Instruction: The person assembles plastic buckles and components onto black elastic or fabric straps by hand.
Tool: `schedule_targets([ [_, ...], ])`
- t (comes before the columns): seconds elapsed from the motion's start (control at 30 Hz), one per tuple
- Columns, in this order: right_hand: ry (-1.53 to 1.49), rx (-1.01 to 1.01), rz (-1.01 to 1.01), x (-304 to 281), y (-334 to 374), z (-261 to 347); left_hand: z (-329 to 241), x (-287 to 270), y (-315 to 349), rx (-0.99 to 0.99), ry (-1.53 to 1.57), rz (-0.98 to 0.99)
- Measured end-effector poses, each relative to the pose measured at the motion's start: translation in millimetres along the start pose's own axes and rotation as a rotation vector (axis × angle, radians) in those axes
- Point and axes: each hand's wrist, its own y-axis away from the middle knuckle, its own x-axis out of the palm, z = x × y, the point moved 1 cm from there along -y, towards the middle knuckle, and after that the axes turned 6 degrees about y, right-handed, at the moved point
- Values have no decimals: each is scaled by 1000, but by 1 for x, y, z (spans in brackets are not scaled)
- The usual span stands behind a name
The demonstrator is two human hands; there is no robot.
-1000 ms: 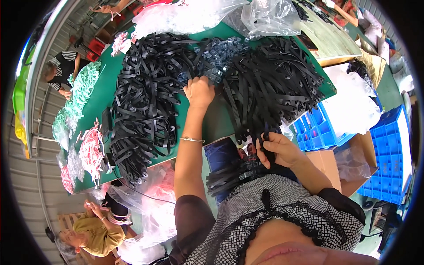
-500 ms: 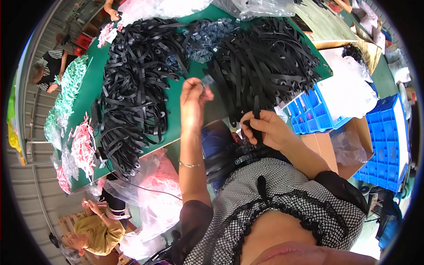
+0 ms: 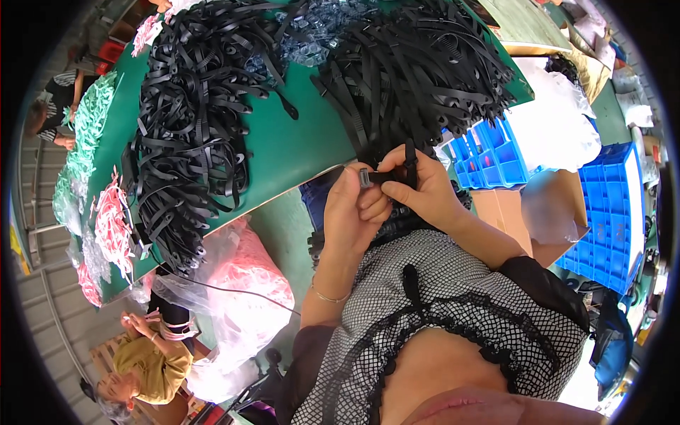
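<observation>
My left hand (image 3: 356, 205) is closed on a small clear grey plastic buckle (image 3: 365, 178), pinched between thumb and fingers. Against it, my right hand (image 3: 423, 185) grips a black strap (image 3: 411, 159) whose end meets the buckle; whether the strap runs through it I cannot tell. Both hands are together in front of my body, just off the near edge of the green table (image 3: 297, 142). Beyond them spreads a heap of black straps (image 3: 418, 78), with a second, longer heap of black straps (image 3: 191, 113) to the left. Loose clear buckles (image 3: 312, 39) lie between the heaps.
Pink straps (image 3: 113, 219) and green straps (image 3: 93, 131) lie along the table's left side. A plastic bag of pink pieces (image 3: 248, 276) stands below. At right are a cardboard box (image 3: 503, 216) and blue crates (image 3: 602, 219). A seated co-worker (image 3: 152, 368) is at lower left.
My left hand has come back from over the table with the buckle and now meets my right hand at the strap. The whole view has shifted slightly.
</observation>
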Motion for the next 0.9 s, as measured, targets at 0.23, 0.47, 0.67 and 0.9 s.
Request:
schedule_targets([
  [0.23,60,24,12,0,0,3,2,1,2,-4,65,-17],
  [0.47,-69,40,27,2,1,0,6,0,3,-21,274,-52],
  [0.67,-94,1,19,4,-2,2,10,1,4,-24,321,-43],
  [0.9,-50,20,35,2,2,3,12,-3,4,-13,317,18],
])
